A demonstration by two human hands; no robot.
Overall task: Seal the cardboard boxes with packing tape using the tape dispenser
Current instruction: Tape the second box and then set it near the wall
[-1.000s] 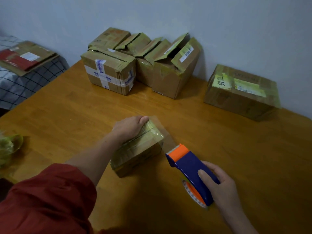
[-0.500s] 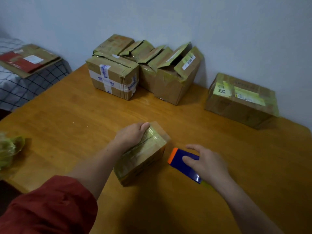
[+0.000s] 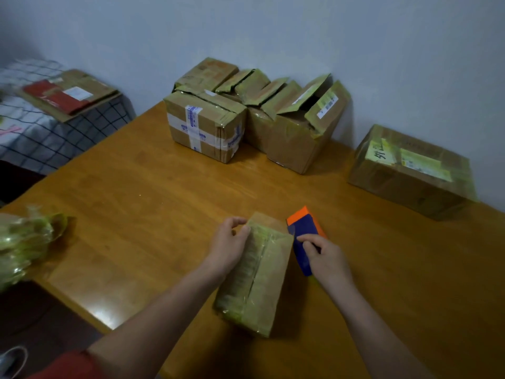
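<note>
A small cardboard box (image 3: 262, 274), glossy with tape along its top seam, lies lengthwise on the wooden table (image 3: 136, 201) in front of me. My left hand (image 3: 229, 244) grips its far left corner, fingers curled over the top edge. The blue and orange tape dispenser (image 3: 303, 222) lies flat on the table just right of the box. My right hand (image 3: 325, 255) hovers over the dispenser with loosely curled fingers, its index tip at the box's right edge, holding nothing that I can see.
Against the back wall stand a taped box (image 3: 202, 124), open-flapped boxes (image 3: 297, 132) and a sealed box (image 3: 410, 170) further right. Crumpled green plastic wrap (image 3: 24, 242) lies at the table's left edge. Flattened cardboard (image 3: 68, 91) rests on a checked bed beyond.
My right hand laid the dispenser flat on the table, let go and moved to the small box's right edge. The box has turned lengthwise toward me under my left hand.
</note>
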